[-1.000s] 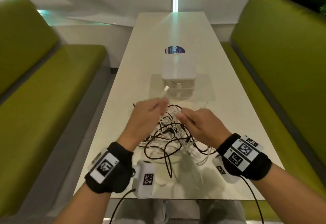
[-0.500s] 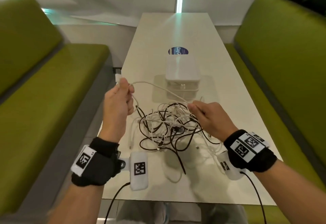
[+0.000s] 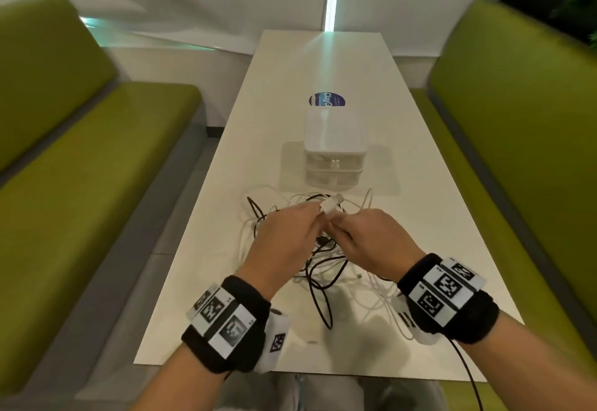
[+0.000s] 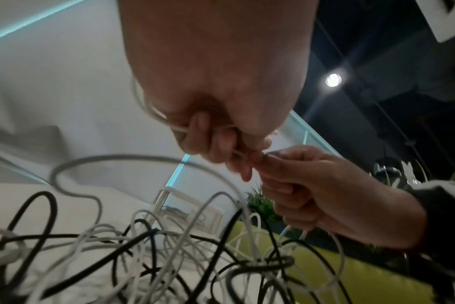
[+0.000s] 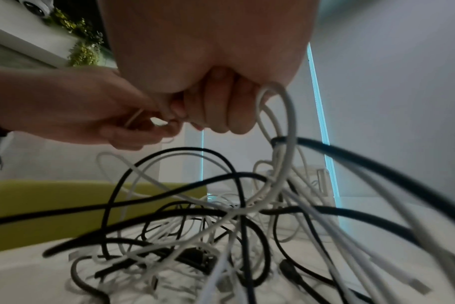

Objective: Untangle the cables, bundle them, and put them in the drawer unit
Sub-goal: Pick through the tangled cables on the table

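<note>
Left hand (image 3: 284, 242) and right hand (image 3: 371, 242) raised together above a loose tangle of thin white and black cables (image 3: 323, 268), fingertips meeting over the heap. Left fingers (image 4: 218, 148) curled, pinching a thin white cable (image 4: 156, 115) that loops back behind the palm; a white plug end (image 3: 331, 204) sticking up between the two hands. Right fingers (image 5: 221, 107) curled round a thicker white cable (image 5: 286, 127) that bends down in an arc into the pile, thumb and forefinger closed against the same strand pinched by the left. Seen from the right wrist, left hand (image 5: 91, 115) with a small white connector at its fingertips; seen from the left wrist, right hand (image 4: 320, 195) closed as a fist with white strands trailing below it.

Tangle spread on the long white glossy table (image 3: 323, 64), towards its near end, about midway between the long edges; black loops crossing over and under the white ones. Small white plastic drawer unit (image 3: 334, 148) with stacked drawers, all closed, just beyond the heap along the table's centre line. Round dark blue sticker (image 3: 326, 100) on the tabletop just behind the unit. Olive-green padded benches (image 3: 97, 168) along both long edges.
</note>
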Tool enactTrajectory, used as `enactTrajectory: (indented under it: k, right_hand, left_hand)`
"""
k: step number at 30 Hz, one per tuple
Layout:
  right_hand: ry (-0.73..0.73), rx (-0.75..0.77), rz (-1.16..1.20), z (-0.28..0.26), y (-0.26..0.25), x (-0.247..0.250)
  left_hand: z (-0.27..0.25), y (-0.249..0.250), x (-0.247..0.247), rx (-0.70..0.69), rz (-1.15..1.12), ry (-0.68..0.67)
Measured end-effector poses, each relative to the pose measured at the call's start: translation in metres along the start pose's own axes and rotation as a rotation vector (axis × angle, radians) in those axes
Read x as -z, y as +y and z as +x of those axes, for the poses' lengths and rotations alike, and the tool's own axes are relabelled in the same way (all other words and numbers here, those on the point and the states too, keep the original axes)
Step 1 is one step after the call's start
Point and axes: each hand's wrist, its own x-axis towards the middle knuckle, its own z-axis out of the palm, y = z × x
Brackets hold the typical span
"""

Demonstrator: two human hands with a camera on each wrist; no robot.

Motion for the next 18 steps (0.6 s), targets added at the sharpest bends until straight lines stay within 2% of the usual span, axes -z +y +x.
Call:
enactTrajectory:
  k: [4, 7, 9, 12, 14, 16, 18]
  right_hand:
    - [-0.018, 0.007, 0.011, -0.007, 0.001, 0.001]
    - [-0.046, -0.099, 0.098, -0.008, 0.006, -0.001]
    - [0.033, -0.077, 0.158, -0.006, 0.008, -0.002]
    - [0.135, -0.075, 0.282, -0.001, 0.013, -0.004]
    - [0.146, -0.102, 0.303, 0.001, 0.015, -0.006]
    - [0.112, -0.135, 0.314, 0.002, 0.014, -0.008]
    - [0.076, -0.173, 0.331, 0.001, 0.012, -0.011]
  left_hand:
    - [-0.003, -0.002, 0.001, -0.022, 0.026, 0.046]
    - [0.004, -0.007, 0.02, 0.009, -0.121, 0.169]
    - [0.007, -0.007, 0.035, 0.02, -0.217, 0.248]
    - [0.008, -0.001, 0.059, 0.125, -0.665, 0.418]
    - [0.009, -0.004, 0.068, 0.202, -0.906, 0.483]
    - [0.011, -0.016, 0.064, 0.293, -0.932, 0.494]
    - [0.01, -0.029, 0.053, 0.391, -0.706, 0.441]
